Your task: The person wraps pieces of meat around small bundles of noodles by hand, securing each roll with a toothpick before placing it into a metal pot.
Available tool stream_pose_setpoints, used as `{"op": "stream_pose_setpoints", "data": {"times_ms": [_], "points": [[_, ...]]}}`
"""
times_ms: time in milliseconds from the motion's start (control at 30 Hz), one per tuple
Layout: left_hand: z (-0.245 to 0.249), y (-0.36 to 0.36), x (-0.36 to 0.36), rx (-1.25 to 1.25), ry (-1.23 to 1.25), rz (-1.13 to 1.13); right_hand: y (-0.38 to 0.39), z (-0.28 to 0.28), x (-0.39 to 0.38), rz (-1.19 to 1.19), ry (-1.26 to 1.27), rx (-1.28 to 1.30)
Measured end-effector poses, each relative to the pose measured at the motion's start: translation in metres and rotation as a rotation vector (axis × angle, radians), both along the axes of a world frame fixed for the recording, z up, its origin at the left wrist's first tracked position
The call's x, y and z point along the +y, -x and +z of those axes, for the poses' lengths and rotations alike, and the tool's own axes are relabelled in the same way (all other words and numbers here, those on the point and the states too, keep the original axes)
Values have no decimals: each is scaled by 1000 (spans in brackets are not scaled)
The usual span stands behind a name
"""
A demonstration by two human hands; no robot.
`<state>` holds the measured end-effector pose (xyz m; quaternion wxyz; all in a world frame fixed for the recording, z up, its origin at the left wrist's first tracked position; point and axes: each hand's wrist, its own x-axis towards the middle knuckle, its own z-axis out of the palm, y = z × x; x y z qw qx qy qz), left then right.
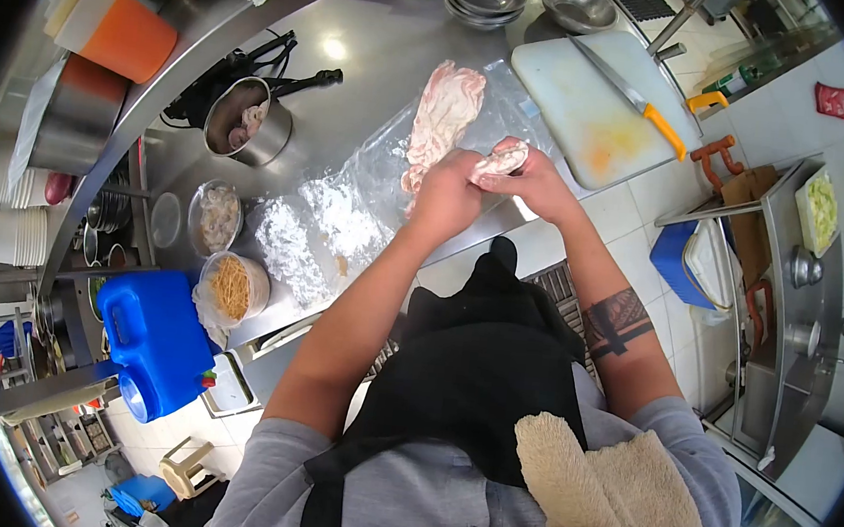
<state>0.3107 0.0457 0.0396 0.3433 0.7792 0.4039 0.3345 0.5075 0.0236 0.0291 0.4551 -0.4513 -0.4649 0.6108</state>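
My left hand (448,194) and my right hand (539,186) meet at the table's near edge, both closed on a small, pale, rolled-looking piece of raw meat (501,160). Some of my fingertips are hidden behind it. Just beyond my left hand, a long pinkish-white sheet of raw meat (447,110) lies on clear plastic wrap (380,165). White powder (288,247) is spread over the wrap and steel to the left, in two patches.
Right of the meat lies a white cutting board (596,108) with an orange-handled knife (646,108). To the left stand a metal pot (263,134), a bowl (217,218) of pale food and a tub (234,287) of thin strips. A blue jug (155,336) sits lower left.
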Motion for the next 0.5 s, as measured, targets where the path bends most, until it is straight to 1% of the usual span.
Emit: {"op": "stream_pose_setpoints", "data": {"times_ms": [33,67,133,167,200,233,267,300,333,367,433,467,500], "points": [[-1,1,2,-25,-11,50,4,-2,2,-2,-16,-23],[-2,2,4,-26,-12,52,7,-3,5,-4,-35,-45],[0,6,8,-31,270,56,9,2,2,-23,-5,-4],[1,10,12,-34,267,60,12,5,0,-45,26,40],[-1,16,16,-163,433,-72,9,5,-1,-39,23,37],[-3,20,19,-293,595,-204,3,4,-3,-45,72,-25],[-5,23,22,-296,593,-197,-1,4,-5,-52,121,-85],[-6,27,25,-267,667,-270,-2,1,-8,-43,120,-86],[-8,30,28,-239,740,-343,-1,-3,-11,-41,117,-32],[-10,32,29,-243,737,-335,-2,-6,-13,-39,115,20],[-14,33,32,-238,766,-398,-7,-11,-15,-5,106,22],[-16,32,31,-246,762,-390,-9,-15,-16,-34,105,36],[-18,31,27,-241,700,-372,-11,-20,-16,-62,106,51]]}}
